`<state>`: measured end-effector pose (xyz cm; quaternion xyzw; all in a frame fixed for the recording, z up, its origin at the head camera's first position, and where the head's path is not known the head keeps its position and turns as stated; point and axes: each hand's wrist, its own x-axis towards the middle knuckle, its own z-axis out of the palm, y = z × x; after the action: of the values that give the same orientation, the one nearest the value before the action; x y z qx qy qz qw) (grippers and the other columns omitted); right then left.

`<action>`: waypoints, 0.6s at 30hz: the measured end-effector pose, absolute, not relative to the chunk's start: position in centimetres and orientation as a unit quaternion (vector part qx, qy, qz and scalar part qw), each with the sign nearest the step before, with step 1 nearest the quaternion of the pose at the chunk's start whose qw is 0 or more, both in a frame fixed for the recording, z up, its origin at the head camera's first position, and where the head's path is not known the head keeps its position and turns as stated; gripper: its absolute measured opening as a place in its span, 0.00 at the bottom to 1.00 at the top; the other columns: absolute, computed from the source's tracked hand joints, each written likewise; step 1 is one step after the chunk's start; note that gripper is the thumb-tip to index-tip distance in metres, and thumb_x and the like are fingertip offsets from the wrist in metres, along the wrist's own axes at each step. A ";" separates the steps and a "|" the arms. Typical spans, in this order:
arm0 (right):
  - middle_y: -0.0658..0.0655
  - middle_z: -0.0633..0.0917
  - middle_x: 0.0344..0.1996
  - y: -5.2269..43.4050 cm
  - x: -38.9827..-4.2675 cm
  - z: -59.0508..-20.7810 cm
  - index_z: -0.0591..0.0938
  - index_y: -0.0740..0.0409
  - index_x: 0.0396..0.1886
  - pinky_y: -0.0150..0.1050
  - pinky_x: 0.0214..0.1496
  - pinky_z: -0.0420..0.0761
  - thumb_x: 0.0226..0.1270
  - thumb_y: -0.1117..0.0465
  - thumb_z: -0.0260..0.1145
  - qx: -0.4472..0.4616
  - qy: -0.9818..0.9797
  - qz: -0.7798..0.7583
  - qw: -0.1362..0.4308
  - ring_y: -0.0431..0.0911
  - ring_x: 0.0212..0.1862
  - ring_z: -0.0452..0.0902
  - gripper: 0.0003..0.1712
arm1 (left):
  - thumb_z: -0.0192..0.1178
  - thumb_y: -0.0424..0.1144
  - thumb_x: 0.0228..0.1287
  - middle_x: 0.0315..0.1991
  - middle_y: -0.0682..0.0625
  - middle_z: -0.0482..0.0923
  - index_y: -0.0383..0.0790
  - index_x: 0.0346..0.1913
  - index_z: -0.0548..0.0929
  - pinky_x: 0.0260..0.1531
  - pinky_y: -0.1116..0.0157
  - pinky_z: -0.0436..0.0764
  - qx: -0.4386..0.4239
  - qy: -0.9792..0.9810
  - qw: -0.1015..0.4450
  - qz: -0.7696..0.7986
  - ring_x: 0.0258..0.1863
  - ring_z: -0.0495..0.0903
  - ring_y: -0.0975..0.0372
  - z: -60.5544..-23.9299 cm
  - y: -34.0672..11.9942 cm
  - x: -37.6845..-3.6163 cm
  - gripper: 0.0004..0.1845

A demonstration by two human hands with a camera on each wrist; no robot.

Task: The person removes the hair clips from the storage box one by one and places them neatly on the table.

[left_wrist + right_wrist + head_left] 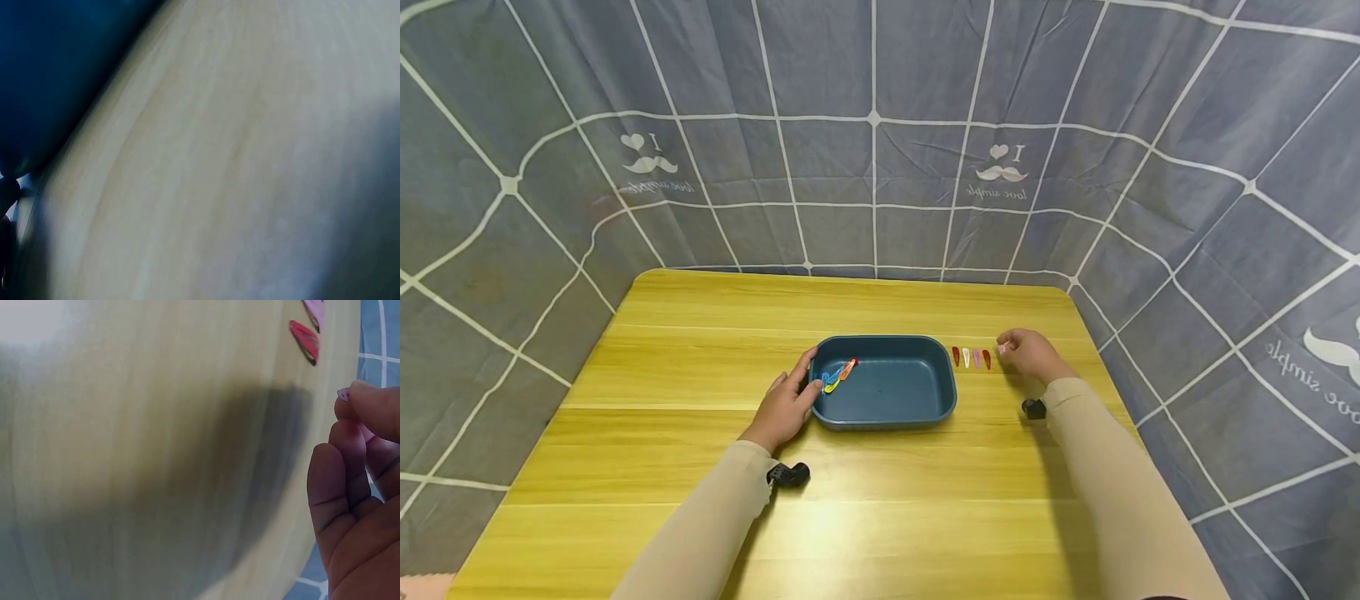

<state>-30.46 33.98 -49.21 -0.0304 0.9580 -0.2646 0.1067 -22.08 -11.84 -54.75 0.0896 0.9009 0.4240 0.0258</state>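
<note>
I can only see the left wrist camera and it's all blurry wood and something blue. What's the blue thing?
Observer: A blue tray on the table. The left hand rests against its left end.
Operator: Is anything in it?
Observer: Yes, a few coloured clips lie in a bunch at its left end, near that hand.
Operator: Where's the other hand?
Observer: The right hand is right of the tray, pinching a small pale clip in its fingertips.
Operator: Are there more clips?
Observer: Four more clips lie in a row on the table between the tray and the right hand.
</note>
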 end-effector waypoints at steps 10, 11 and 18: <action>0.58 0.81 0.38 34.0 -30.3 -50.7 0.78 0.59 0.52 0.42 0.44 0.76 0.66 0.61 0.59 -0.030 0.955 -0.269 0.125 0.50 0.40 0.75 0.16 | 0.43 0.54 0.71 0.66 0.47 0.66 0.75 0.70 0.45 0.70 0.45 0.45 0.093 0.897 0.023 0.432 0.65 0.63 0.42 -54.8 -11.8 -22.0 0.30; 0.58 0.81 0.38 34.0 -30.3 -50.8 0.78 0.59 0.52 0.43 0.44 0.76 0.66 0.61 0.59 -0.031 0.955 -0.268 0.128 0.50 0.40 0.75 0.16 | 0.43 0.54 0.71 0.66 0.46 0.66 0.75 0.70 0.45 0.71 0.45 0.45 0.093 0.897 0.024 0.432 0.65 0.63 0.42 -54.8 -11.8 -22.0 0.30; 0.58 0.81 0.38 34.1 -30.5 -51.5 0.78 0.57 0.52 0.43 0.44 0.78 0.67 0.60 0.59 -0.034 0.955 -0.264 0.130 0.49 0.40 0.76 0.15 | 0.43 0.55 0.70 0.65 0.48 0.66 0.78 0.69 0.45 0.71 0.46 0.45 0.090 0.897 0.024 0.432 0.66 0.62 0.44 -54.9 -11.8 -22.1 0.29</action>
<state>-30.52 34.08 -51.46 -0.0343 0.9550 -0.2640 0.1304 -22.10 -11.85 -54.91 0.0898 0.8968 0.4325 0.0241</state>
